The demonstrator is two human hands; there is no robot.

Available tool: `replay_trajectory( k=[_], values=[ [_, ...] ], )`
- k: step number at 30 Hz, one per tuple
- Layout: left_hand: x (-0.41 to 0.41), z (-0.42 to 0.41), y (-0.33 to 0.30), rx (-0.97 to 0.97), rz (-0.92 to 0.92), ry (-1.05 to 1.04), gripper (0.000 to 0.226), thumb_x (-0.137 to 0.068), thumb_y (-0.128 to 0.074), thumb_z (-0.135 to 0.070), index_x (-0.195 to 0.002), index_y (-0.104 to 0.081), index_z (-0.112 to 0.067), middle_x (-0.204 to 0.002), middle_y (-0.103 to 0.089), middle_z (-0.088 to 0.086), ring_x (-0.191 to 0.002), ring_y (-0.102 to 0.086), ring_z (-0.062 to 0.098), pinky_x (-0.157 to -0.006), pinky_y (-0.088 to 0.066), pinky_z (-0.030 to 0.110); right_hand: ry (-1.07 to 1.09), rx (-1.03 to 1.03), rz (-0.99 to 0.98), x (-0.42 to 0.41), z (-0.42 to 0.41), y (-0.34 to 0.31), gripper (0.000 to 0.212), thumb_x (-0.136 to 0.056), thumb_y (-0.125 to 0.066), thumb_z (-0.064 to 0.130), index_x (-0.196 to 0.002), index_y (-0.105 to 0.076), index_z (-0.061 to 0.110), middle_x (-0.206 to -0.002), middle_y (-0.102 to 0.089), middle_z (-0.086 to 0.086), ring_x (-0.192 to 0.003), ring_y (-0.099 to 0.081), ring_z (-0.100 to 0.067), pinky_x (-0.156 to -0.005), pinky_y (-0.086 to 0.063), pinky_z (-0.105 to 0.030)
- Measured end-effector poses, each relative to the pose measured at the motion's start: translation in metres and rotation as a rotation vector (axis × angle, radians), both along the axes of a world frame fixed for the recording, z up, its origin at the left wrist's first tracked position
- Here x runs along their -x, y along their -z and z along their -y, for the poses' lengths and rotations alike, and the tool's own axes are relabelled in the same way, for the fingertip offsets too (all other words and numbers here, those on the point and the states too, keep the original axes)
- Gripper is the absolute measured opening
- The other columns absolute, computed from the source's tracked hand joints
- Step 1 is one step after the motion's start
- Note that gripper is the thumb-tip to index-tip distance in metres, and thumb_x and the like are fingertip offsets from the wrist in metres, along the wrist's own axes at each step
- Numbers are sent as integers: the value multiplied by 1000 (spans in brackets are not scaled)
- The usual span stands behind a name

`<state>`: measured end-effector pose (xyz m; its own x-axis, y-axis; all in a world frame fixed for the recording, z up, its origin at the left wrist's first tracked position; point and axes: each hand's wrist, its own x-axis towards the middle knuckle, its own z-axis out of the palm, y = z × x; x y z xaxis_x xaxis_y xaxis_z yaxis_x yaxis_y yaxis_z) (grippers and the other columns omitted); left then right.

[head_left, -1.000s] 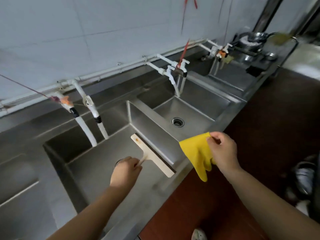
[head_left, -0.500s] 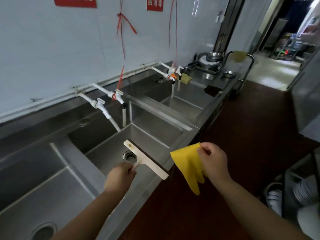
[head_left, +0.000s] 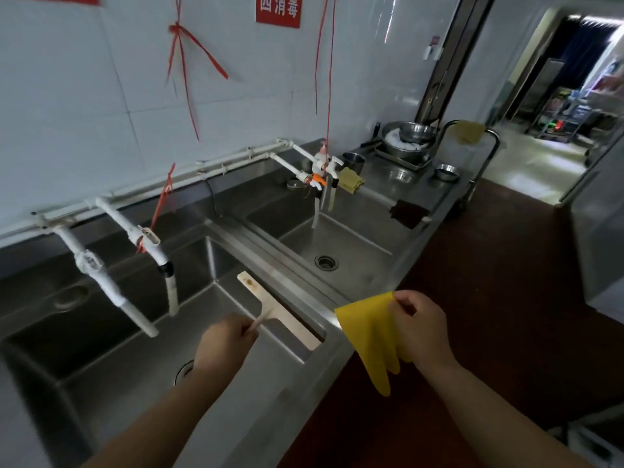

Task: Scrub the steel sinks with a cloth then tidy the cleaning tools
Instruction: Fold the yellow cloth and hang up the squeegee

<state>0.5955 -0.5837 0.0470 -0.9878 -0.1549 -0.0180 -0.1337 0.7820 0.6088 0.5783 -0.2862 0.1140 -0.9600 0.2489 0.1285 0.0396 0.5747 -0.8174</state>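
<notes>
My left hand (head_left: 225, 342) is curled around the thin handle of a pale squeegee (head_left: 277, 310), fingers pressed together on the stick, so the T-shaped blade hangs over the near sink (head_left: 111, 396) with its far tip toward eleven o'clock and its near end toward four o'clock, close to the divider. The drain of this sink peeks out just beside my left wrist, at about seven o'clock from the hand.

My right hand (head_left: 422, 336) pinches the yellow cloth (head_left: 369, 336) by its upper edge, thumb and fingers closed on the fabric; the cloth droops from the pinch toward six o'clock, over the front rim of the counter and the dark red floor (head_left: 506, 298).

At one o'clock from the squeegee lies the second sink (head_left: 351, 238), with its round drain (head_left: 326, 262) showing. White taps (head_left: 155, 251) reach out from the wall pipe over the near sink, at ten o'clock from my left hand; another tap set (head_left: 320, 177) with an orange part hangs over the far sink, and an olive rag (head_left: 351, 180) sits just beside it. Farther on, at one o'clock, steel bowls (head_left: 410, 138) stand on the counter. Red ribbons (head_left: 184, 55) hang on the white tiled wall (head_left: 84, 113) at twelve o'clock, beside a red sign (head_left: 278, 10).
</notes>
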Motion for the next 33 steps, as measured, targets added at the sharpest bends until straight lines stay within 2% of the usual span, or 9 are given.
replay_trajectory(
  k=[4,7,11,15,20,23,27,29,33],
  values=[
    [70,-15,-5,10,12,17,12,-91,-57,-25,-80,-60,-28,-67,-56,-7,-59,-53,3,-50,-33,16,0,-3,24,72,-17,-5,18,-87,-62,20,-105,-65,19,-96,-60,9,-92,-56,-9,-79,-43,-26],
    [112,-27,-9,23,20,26,9,-92,-56,-24,-86,-64,-24,-73,-57,-6,-64,-54,4,-53,-35,15,-22,-7,21,120,-31,-6,15,-87,-63,21,-101,-64,23,-94,-59,11,-88,-54,-4,-74,-41,-22],
    [161,-44,-9,74,6,14,11,-92,-57,-25,-98,-65,-21,-87,-59,-6,-74,-56,5,-68,-46,18,-78,-8,30,185,-48,2,13,-87,-62,19,-97,-62,26,-88,-56,19,-83,-52,3,-73,-40,-21],
    [210,-66,-5,207,-21,-56,14,-91,-58,-26,-101,-67,-22,-97,-53,-4,-85,-52,8,-78,-46,22,-169,10,52,254,-68,16,19,-87,-62,16,-105,-66,17,-95,-63,7,-91,-57,-10,-80,-45,-28],
    [276,-101,-1,380,-56,-207,15,-91,-57,-28,-100,-69,-25,-92,-50,-5,-86,-43,7,-71,-40,20,-308,12,108,345,-94,35,19,-87,-62,15,-105,-67,15,-95,-63,5,-92,-58,-12,-80,-44,-26],
    [308,-112,-5,481,-29,-252,18,-90,-58,-31,-105,-67,-30,-91,-51,-9,-89,-41,6,-72,-38,19,-397,10,134,388,-106,40,18,-87,-63,13,-104,-67,14,-96,-62,5,-91,-57,-12,-81,-45,-27],
    [346,-116,-17,699,79,-311,17,-87,-60,-31,-103,-63,-37,-83,-55,-12,-80,-36,7,-69,-30,23,-485,-6,166,437,-111,47,17,-86,-64,15,-102,-69,17,-93,-63,6,-91,-58,-14,-83,-48,-31],
    [362,-113,-23,764,142,-316,23,-85,-62,-26,-106,-61,-36,-85,-60,-10,-82,-46,9,-68,-36,25,-521,13,193,453,-108,54,15,-85,-65,14,-97,-68,21,-93,-65,5,-91,-60,-15,-84,-50,-34],
    [399,-99,-29,781,208,-349,24,-88,-56,-15,-109,-57,-28,-92,-62,-2,-81,-61,15,-64,-49,27,-587,47,214,473,-98,69,19,-84,-65,15,-84,-62,34,-86,-65,13,-86,-61,-8,-76,-48,-29]
  ],
)
